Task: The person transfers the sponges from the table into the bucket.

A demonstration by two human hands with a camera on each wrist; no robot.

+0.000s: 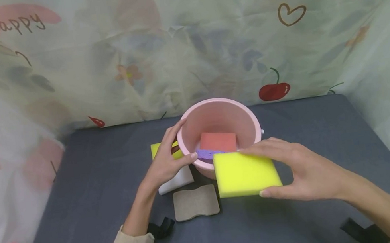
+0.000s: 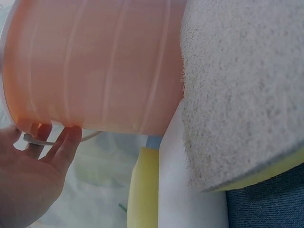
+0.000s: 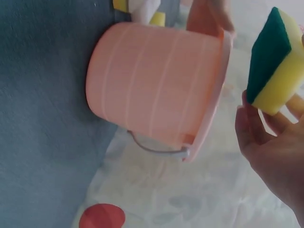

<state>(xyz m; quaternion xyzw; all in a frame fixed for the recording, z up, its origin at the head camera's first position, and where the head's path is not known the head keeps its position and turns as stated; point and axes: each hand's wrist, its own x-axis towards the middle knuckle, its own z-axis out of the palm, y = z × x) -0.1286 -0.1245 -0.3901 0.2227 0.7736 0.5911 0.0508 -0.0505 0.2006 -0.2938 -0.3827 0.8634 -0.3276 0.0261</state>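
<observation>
A Pink Bucket Partly Filled, a Third Sponge at Its Brim

The work looked about half done, as I judged it. Inside the pink bucket sat a coral-red block and, on its near side, a purple sponge. A yellow scouring sponge was not yet in: the right hand pinched it between thumb and fingers near the bucket's near right rim. Three pieces remained outside, to the bucket's left and near side: a grey-faced sponge, a white block and another yellow piece, partly hidden behind the left hand. That hand gripped the bucket's left rim, its thumb over the near edge and its fingers against the outside.

The bucket was smooth, plastic by its look, round-mouthed, faintly banded along its wall, with a thin pale handle. The scouring sponge was a boxy slab of yellow foam backed in dark green. The grey-faced one had wavy long sides and a coarse, gritty top over a yellow layer. The white block looked smooth, the purple sponge pitted. Dark, matt cloth covered the table.
</observation>
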